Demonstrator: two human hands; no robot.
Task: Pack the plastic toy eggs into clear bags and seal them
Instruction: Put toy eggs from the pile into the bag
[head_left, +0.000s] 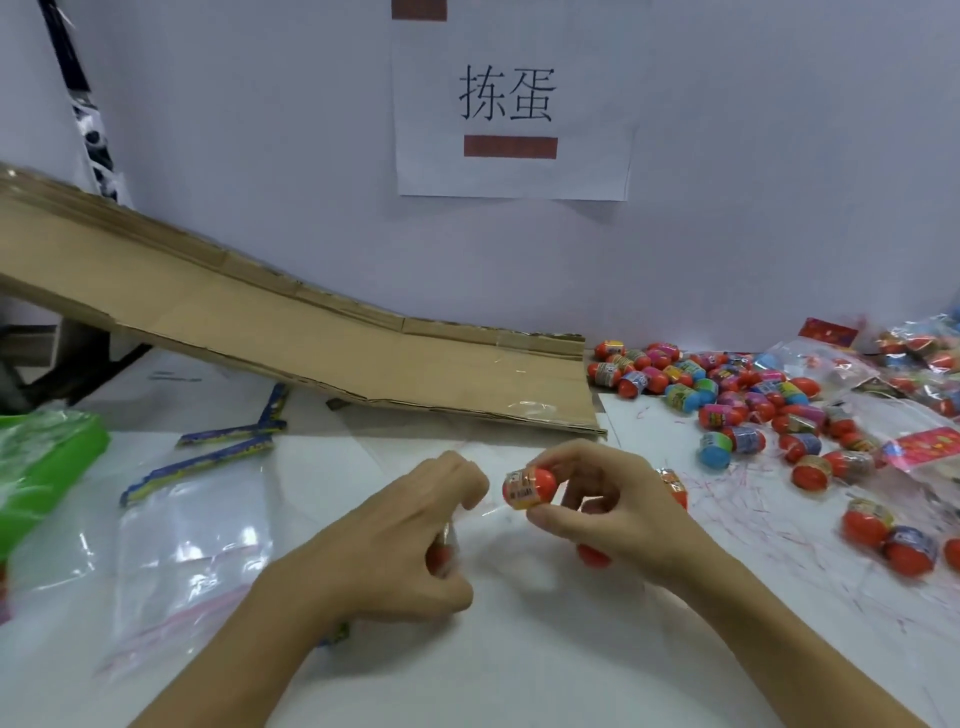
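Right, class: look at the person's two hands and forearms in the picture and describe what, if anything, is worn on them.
Nothing is worn. The left hand and right hand are bare, with no gloves, rings, watch or bracelet showing. Both forearms are uncovered right to the bottom edge of the picture, so no sleeve or cuff appears. The fingernails in view look short and unpainted.

Your right hand (597, 499) pinched a toy egg (530, 486) between thumb and curled fingertips, with more eggs tucked behind those fingers. Your left hand (410, 535) curled beside it, fingers closed on a clear bag (483, 512).
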